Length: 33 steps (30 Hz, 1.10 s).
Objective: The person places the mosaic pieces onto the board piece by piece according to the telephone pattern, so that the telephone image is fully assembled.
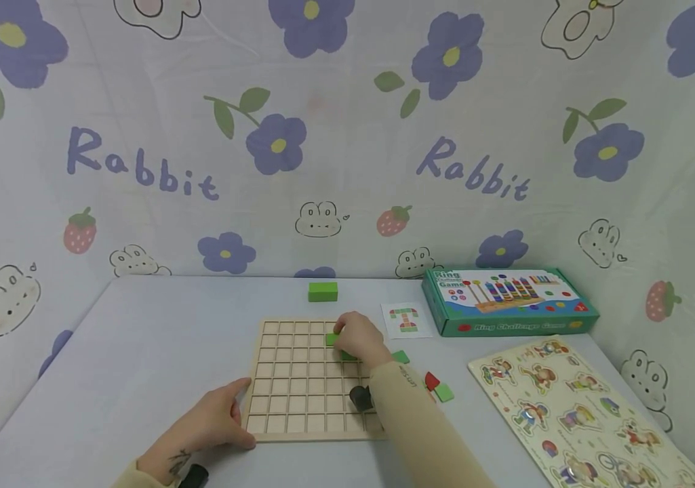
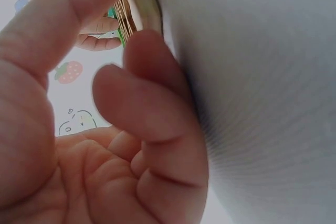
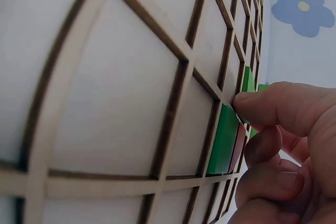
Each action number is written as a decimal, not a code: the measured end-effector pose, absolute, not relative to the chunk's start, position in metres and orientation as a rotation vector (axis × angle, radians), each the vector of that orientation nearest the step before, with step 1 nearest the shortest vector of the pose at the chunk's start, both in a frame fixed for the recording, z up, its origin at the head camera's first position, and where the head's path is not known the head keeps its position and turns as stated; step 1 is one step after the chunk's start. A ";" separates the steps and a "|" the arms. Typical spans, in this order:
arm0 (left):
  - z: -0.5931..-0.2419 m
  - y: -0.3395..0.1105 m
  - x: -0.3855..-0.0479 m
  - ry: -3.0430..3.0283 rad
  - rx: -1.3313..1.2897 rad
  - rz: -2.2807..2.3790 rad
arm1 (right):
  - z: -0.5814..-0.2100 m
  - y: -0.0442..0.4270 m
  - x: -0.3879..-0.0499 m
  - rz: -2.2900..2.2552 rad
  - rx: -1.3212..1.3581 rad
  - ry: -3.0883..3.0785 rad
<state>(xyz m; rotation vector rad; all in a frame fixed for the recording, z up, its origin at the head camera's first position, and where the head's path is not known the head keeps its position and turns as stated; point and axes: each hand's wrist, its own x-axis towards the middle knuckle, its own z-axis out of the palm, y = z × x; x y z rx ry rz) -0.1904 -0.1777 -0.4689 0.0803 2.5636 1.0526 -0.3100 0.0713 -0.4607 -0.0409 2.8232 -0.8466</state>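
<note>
A square wooden grid board (image 1: 298, 369) lies flat on the table. My left hand (image 1: 215, 413) holds its near left corner, thumb and curled fingertips against the edge. Over the board's far right part, my right hand (image 1: 361, 339) pinches a small green block, mostly hidden by the fingers, at the grid cells. Beside those fingertips sit a green block (image 3: 223, 140) and a red piece (image 3: 237, 148), set in cells. Another green block (image 3: 248, 80) shows just beyond the thumb. A picture card (image 1: 407, 320) with a green and red figure lies right of the board.
Loose green pieces (image 1: 443, 392) and a red piece (image 1: 432, 381) lie right of the board, partly behind the right sleeve. A longer green block (image 1: 323, 292) stands beyond it. A green game box (image 1: 512, 305) and a wooden puzzle board (image 1: 579, 413) occupy the right side.
</note>
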 end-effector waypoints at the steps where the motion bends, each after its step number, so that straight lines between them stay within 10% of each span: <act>1: -0.469 -0.178 -0.190 2.562 0.083 1.057 | -0.461 0.071 -0.310 -0.850 -0.038 2.822; 17: -0.471 -0.178 -0.193 2.534 0.111 1.071 | -0.413 0.151 -0.279 -1.521 0.203 2.658; 33: -0.470 -0.177 -0.190 2.550 0.086 1.068 | -0.471 0.235 -0.196 -1.227 0.574 2.629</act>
